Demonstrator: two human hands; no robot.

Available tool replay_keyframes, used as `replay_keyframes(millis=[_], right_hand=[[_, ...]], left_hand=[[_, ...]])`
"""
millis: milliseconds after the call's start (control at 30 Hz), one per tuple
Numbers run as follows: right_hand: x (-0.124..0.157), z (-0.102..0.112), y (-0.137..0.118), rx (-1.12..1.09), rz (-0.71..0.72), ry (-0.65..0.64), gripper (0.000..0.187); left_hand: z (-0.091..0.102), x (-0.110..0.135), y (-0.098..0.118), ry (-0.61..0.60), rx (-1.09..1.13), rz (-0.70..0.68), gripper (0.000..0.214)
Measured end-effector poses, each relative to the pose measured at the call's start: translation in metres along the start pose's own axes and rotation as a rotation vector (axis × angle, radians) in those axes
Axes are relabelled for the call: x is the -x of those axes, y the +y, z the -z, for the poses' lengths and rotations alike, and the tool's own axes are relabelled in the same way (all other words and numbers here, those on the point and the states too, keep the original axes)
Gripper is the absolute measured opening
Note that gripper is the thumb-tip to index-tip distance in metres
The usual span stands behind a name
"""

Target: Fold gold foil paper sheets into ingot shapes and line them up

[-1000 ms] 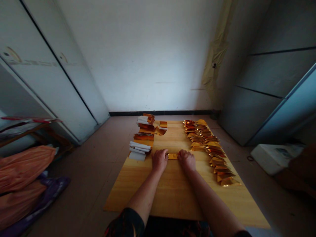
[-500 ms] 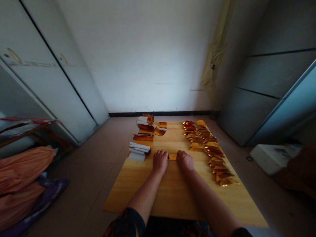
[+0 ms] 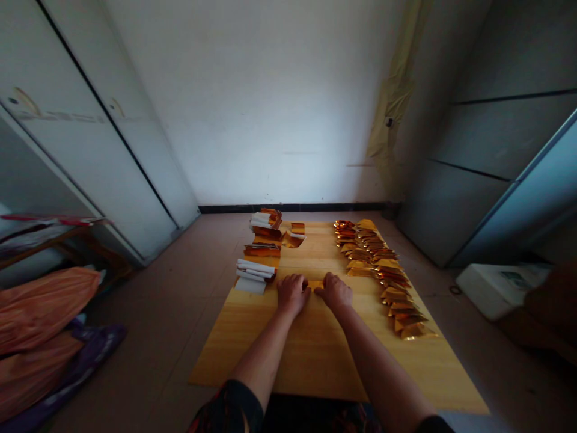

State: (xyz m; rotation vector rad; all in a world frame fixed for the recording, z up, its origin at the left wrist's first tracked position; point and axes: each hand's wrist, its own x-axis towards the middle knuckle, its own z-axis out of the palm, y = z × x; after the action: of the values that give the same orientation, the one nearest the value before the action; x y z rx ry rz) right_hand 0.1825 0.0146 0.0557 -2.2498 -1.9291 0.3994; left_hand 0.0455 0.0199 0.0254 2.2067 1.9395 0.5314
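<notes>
Both hands rest on a wooden board (image 3: 315, 355) on the floor. My left hand (image 3: 292, 293) and my right hand (image 3: 334, 291) are curled, fingers pinching a small gold foil paper (image 3: 315, 284) between them. Only a sliver of the paper shows, the rest is hidden by the fingers. A row of several folded gold pieces (image 3: 383, 270) runs down the board's right side. Stacks of gold and white sheets (image 3: 259, 252) lie at the left of the board, close to my left hand.
White cabinet doors (image 3: 90, 150) stand at the left, grey panels (image 3: 496, 150) at the right. Orange and purple bags (image 3: 40, 325) lie on the floor at the left. A white box (image 3: 500, 288) sits on the floor at the right.
My hands have drawn closer together over the gold paper, so less of it shows. The right hand shifted left.
</notes>
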Motion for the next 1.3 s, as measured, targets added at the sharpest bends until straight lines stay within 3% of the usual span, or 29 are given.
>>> replay_keyframes(millis=[200, 367, 500, 800, 1000, 1133, 1300], right_hand=[[-0.011, 0.000, 0.018, -0.120, 0.019, -0.042, 0.016], [-0.019, -0.003, 0.029, -0.164, 0.018, -0.013, 0.031], [-0.023, -0.008, 0.032, -0.162, 0.075, 0.008, 0.041], [-0.008, -0.017, 0.037, -0.183, 0.141, 0.157, 0.016], [0.006, -0.016, 0.036, -0.230, 0.181, 0.230, 0.014], [0.010, -0.017, 0.039, -0.219, 0.229, 0.242, 0.017], [0.010, -0.019, 0.045, -0.233, 0.356, 0.204, 0.017]], left_hand=[[0.002, -0.001, -0.006, -0.043, 0.047, -0.014, 0.013], [0.002, -0.001, -0.012, -0.058, 0.101, -0.070, 0.023], [0.001, 0.002, -0.013, -0.015, 0.094, -0.064, 0.027], [-0.002, 0.009, -0.013, 0.135, 0.091, -0.114, 0.029], [0.003, 0.014, -0.014, 0.208, 0.132, -0.241, 0.014], [0.002, 0.014, -0.014, 0.143, 0.144, -0.296, 0.016], [0.002, 0.014, -0.012, 0.064, 0.137, -0.252, 0.018]])
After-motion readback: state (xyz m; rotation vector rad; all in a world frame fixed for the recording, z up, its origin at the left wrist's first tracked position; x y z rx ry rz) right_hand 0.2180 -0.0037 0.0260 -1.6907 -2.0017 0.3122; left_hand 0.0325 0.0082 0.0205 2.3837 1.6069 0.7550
